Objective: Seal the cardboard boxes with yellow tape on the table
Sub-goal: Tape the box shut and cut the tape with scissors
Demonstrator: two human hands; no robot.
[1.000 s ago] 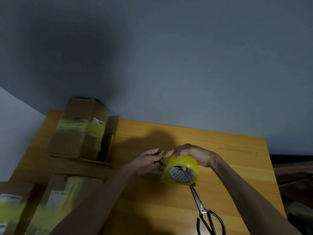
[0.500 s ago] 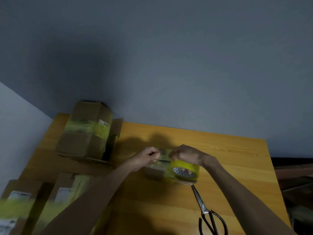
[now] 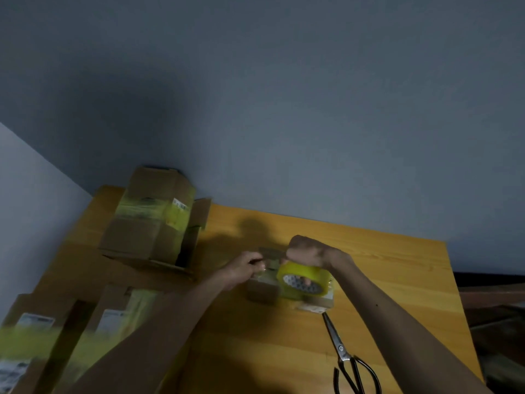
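Note:
A small cardboard box [image 3: 262, 294] lies mid-table on the wooden table [image 3: 397, 268]. My right hand [image 3: 309, 253] grips the yellow tape roll [image 3: 305, 281] from above, fingers through its core, holding it on top of the box. My left hand [image 3: 247, 267] pinches the free end of the tape just left of the roll, over the box's left part. The short strip between the hands is blurred. The box's top is mostly hidden under the roll and hands.
Black-handled scissors [image 3: 345, 356] lie near the right front, blades pointing at the box. A taller taped box [image 3: 153, 220] stands at the back left with an open flap. Two more taped boxes [image 3: 34, 336] [image 3: 119, 314] sit at the near left.
The roll came down from in front of me onto the small box, then tilted so its core faces me. My left hand stayed at the tape end. The camera moved closer.

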